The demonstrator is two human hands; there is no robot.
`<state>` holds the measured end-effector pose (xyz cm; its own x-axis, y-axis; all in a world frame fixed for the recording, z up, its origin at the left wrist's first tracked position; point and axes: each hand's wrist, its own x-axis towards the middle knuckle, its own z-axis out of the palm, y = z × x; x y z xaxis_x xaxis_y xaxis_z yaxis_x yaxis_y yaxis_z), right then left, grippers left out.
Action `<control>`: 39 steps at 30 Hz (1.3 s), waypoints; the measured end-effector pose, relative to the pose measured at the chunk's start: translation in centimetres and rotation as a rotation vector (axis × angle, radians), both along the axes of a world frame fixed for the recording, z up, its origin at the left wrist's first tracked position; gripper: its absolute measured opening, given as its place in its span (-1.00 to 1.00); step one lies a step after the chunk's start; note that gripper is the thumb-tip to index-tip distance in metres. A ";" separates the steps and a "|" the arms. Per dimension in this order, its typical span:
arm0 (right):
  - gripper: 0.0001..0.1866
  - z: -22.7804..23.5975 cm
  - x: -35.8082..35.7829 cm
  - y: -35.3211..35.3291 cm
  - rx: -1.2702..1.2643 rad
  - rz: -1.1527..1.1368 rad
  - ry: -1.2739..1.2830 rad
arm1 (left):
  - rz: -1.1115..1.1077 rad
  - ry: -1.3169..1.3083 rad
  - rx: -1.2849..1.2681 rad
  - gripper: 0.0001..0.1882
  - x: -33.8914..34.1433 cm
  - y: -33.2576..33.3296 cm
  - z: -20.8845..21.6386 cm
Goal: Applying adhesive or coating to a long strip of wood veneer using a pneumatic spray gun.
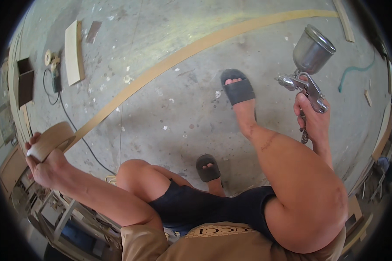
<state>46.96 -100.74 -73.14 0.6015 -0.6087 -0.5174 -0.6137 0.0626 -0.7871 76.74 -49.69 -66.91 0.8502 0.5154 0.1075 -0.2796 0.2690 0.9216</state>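
Note:
My left hand (50, 169) is closed around a roll of tan edge banding (56, 135), out at the far left. From that roll a long unrolled strip (174, 59) runs in a curve over the floor to the far right. On the right, my right hand (319, 119) grips the handle of a metal spray gun (307, 85). A silvery cup (313, 51) sits on top of the gun, and its nozzle points left. Below the handle hangs a metal hose fitting (305, 137).
A corded power tool (55, 76) lies at the left beside a pale board (74, 54) and a dark open box (25, 82). At the far right are a wooden batten (345, 21) and a green hose (355, 69). My sandalled feet stand on the paint-spotted concrete floor (161, 113).

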 end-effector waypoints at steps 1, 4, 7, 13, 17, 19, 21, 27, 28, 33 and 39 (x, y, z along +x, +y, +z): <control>-0.55 0.1 0.2 0.3 0.003 0.011 0.002 | 0.013 0.008 -0.003 -0.69 -0.1 -0.3 -0.2; -0.54 -1.0 1.1 1.3 0.064 0.072 -0.004 | 0.047 0.014 -0.009 -0.71 -1.1 -1.3 0.6; -0.54 -0.8 1.8 1.8 0.083 0.120 -0.003 | 0.064 0.015 -0.028 -0.71 -1.2 -2.2 0.5; -0.55 -1.0 3.7 2.9 0.146 0.226 -0.021 | 0.046 0.004 -0.064 -0.72 -1.6 -3.4 0.7; -0.55 -1.4 4.7 3.8 0.165 0.285 -0.042 | 0.043 -0.007 -0.037 -0.72 -2.1 -5.0 0.6; -0.54 -1.6 5.3 4.4 0.181 0.308 -0.077 | 0.067 -0.012 -0.021 -0.71 -2.4 -5.3 0.9; -0.54 -1.6 5.8 4.8 0.212 0.357 -0.059 | 0.094 0.002 0.018 -0.71 -2.9 -6.2 1.1; -0.54 -1.3 7.1 6.4 0.262 0.425 -0.045 | 0.117 0.018 0.021 -0.71 -3.2 -6.6 0.8; -0.54 -1.5 7.3 6.5 0.264 0.428 -0.043 | 0.121 0.018 0.019 -0.71 -3.1 -6.7 0.7; -0.52 -1.0 7.6 6.9 0.307 0.477 -0.043 | 0.097 0.017 0.011 -0.70 -3.3 -6.3 1.0; -0.53 -1.7 6.6 5.9 0.239 0.399 -0.034 | 0.120 0.032 0.031 -0.70 -3.1 -6.6 0.8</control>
<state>53.58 -94.86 -74.79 0.7835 -0.1921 -0.5910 -0.6008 0.0087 -0.7993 73.59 -56.32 -66.10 0.7858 0.6105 0.0990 -0.2784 0.2063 0.9380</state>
